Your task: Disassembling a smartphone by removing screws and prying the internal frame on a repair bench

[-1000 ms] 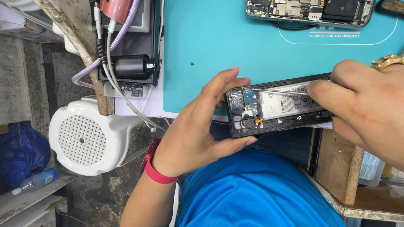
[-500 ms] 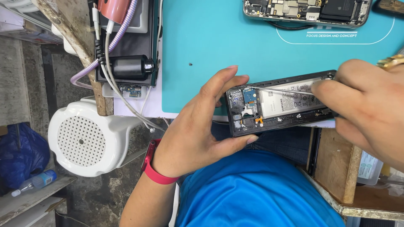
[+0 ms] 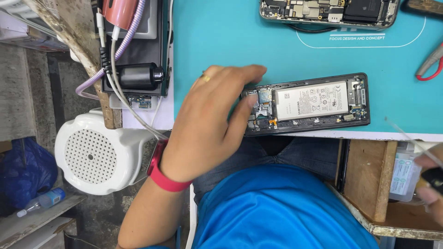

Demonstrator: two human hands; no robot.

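Observation:
An opened black phone lies flat near the front edge of the teal work mat, with its white battery and small boards showing. My left hand, wearing a red wristband and a ring, lies across the phone's left end. Its thumb rests on the exposed boards and its fingers reach over the far edge. My right hand is at the frame's right edge, below the table and apart from the phone. It pinches a thin metal tool whose shaft points up and left.
A second opened phone lies at the mat's far edge, and a red-handled tool is at the right. A black device with cables sits left of the mat. Below are a white perforated blower, a wooden shelf and a small labelled bottle.
The phone went from being held up in both hands to lying on the mat. My right hand left it and dropped to the lower right with the thin tool.

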